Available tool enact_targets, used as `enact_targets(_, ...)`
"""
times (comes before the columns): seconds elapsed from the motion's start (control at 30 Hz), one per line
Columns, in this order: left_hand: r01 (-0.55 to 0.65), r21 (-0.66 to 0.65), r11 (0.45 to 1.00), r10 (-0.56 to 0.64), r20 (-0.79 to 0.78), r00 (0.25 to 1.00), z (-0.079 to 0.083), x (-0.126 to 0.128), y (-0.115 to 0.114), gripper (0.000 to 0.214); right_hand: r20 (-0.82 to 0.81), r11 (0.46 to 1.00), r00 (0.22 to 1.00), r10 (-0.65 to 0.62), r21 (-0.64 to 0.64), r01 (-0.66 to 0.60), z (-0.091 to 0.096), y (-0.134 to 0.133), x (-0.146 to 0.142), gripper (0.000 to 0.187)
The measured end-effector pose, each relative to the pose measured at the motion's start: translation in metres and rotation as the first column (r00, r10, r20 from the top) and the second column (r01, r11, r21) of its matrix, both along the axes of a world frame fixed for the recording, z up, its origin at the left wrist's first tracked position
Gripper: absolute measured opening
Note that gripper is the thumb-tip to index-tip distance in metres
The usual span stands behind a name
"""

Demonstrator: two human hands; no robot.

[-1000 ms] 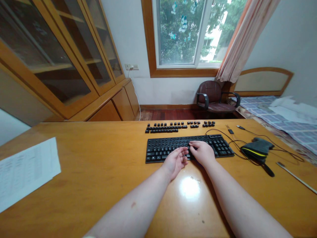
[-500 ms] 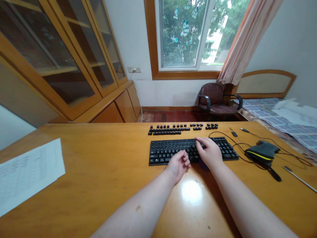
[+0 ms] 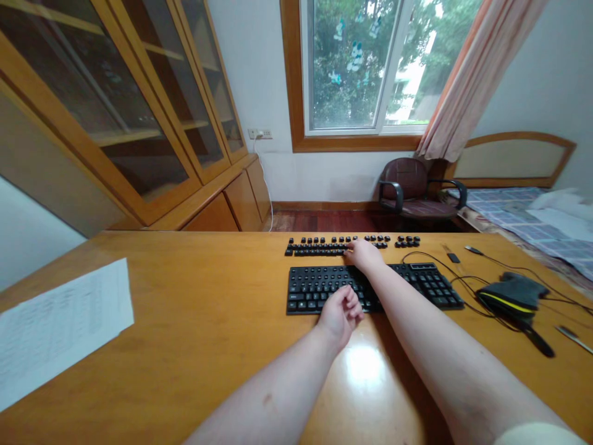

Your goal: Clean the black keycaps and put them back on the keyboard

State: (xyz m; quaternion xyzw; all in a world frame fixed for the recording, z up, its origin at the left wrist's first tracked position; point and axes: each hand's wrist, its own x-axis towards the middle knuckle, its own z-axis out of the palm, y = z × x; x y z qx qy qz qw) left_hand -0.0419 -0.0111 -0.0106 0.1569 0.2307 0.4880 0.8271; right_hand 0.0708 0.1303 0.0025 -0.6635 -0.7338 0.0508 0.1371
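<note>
A black keyboard (image 3: 301, 289) lies on the wooden desk, and its upper rows show small bare switch spots where keycaps are off. Beyond it, loose black keycaps (image 3: 319, 250) stand in lines near the far edge. My right hand (image 3: 365, 254) reaches over the keyboard, fingertips pinched at the end of the nearer keycap line; the keycap at the fingertips is mostly hidden. My left hand (image 3: 340, 315) rests at the keyboard's front edge, palm turned inward, fingers curled closed; whatever they may hold is hidden.
Right of the keyboard lie a cable (image 3: 503, 261), a small black piece (image 3: 453, 257), a dark grey pouch with a yellow stripe (image 3: 509, 296) and a thin brush-like tool (image 3: 574, 337). Printed paper (image 3: 69, 321) lies at the left. A chair (image 3: 410, 185) stands beyond the desk.
My right hand has moved away from the keyboard keys, forward and left to the line of loose keycaps. My left hand stays curled at the keyboard's front edge. The view has shifted slightly.
</note>
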Motion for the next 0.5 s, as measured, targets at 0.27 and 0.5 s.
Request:
enact_targets(0.27,0.000,-0.006,1.000,0.000,0.001,1.000,-0.001,0.001,0.001,0.029,0.004,0.999,1.000,0.001,-0.047,0.000,-0.005,0.005,-0.001,0.023)
enact_targets(0.5,0.010,-0.019,1.000,-0.010,0.007,1.000,-0.001,0.001,0.001,0.028,-0.044,1.000,0.999,-0.030,-0.009,0.030,0.005,-0.008,0.004,0.020)
